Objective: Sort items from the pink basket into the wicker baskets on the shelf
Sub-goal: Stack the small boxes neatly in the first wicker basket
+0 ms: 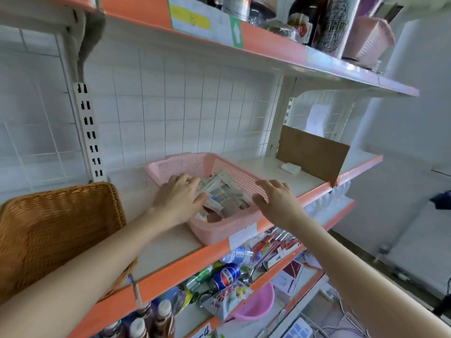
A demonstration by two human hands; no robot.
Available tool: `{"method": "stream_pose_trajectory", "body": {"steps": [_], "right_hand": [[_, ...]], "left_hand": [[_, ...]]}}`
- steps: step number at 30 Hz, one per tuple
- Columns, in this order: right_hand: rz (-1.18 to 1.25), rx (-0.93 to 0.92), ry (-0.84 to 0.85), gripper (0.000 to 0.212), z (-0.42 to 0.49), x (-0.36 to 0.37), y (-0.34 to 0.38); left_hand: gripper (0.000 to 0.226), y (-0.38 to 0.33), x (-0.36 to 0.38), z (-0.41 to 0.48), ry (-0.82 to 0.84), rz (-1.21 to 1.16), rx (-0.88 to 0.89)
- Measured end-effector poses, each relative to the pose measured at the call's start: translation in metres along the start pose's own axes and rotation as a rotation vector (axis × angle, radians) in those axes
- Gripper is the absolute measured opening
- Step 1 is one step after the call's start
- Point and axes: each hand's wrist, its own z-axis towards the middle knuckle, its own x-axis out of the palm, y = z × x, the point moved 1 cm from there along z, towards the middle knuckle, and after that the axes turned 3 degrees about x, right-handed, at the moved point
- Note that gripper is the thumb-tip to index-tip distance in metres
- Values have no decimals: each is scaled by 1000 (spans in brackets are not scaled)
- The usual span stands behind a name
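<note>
The pink basket (219, 230) sits on the middle shelf (275, 170), right of the wicker basket (56, 230) and apart from it, and holds a heap of flat packets (227, 191). The left hand (178, 198) reaches into it and lies on the packets, thumb spread out beside them; whether it grips any I cannot tell. The right hand (275, 198) hovers wide over the basket's right rim, fingers loose, holding nothing.

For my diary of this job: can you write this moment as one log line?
left hand: in pink basket, on packets | right hand: spread above basket's right rim | wicker basket: left on same shelf
</note>
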Motion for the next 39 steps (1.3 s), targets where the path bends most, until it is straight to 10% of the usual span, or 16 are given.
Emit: {"method": "stream_pose_trajectory", "body": {"steps": [25, 39], "right_hand": [[-34, -454, 322, 35, 220, 70, 28], [-552, -566, 503, 7, 290, 127, 57]], "left_hand": [[40, 18, 31, 49, 6, 4, -394], [36, 21, 37, 50, -36, 3, -477]]}}
